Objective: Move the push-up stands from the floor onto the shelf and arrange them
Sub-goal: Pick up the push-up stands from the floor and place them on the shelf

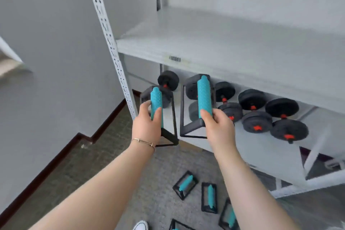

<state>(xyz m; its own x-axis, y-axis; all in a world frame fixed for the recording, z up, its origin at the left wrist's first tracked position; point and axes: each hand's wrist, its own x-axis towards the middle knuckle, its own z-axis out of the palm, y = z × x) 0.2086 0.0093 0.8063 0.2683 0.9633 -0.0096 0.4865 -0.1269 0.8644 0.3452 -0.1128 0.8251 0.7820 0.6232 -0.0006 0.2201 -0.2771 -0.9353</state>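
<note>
The left hand [147, 119] curled round the teal handle of one push-up stand [156, 101]; the right hand [217, 127] gripped a second stand [204, 93] likewise — both held in the air, below the front edge of the shelf board [205, 43]. No stand sat on the board; at least four floor stands [210, 199] awaited. The perforated upright [112, 48] stood close left — open room lay rightward.

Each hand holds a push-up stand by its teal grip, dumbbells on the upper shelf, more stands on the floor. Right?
No: head view shows the dumbbells on the lower shelf. Otherwise right: left hand and right hand each hold a stand by its teal grip, more stands on the floor.
</note>
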